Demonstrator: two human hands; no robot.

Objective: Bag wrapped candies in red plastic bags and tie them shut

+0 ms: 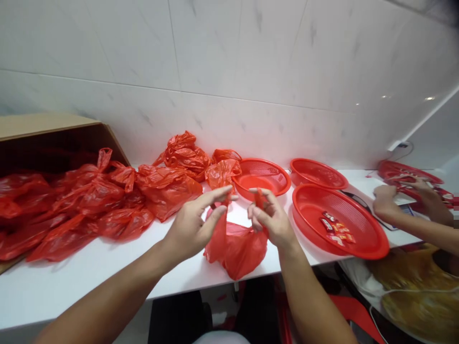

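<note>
A red plastic bag [240,251] hangs just over the front edge of the white table, its two handles raised. My left hand [195,220] has the left handle between thumb and fingers. The other handle is looped over the fingers of my right hand [270,215], which are curled around it. What the bag contains is hidden by the red plastic. Behind my hands sits a red basket [263,177] with perforated sides. Close by on the left lies a filled red bag [168,186].
A cardboard box [53,126] at the left spills over with several knotted red bags [89,196]. On the right, a large red basket [304,215] holds a few small wrapped packets [337,229], with another basket [319,173] behind. A co-worker's hands [387,203] are at the far right.
</note>
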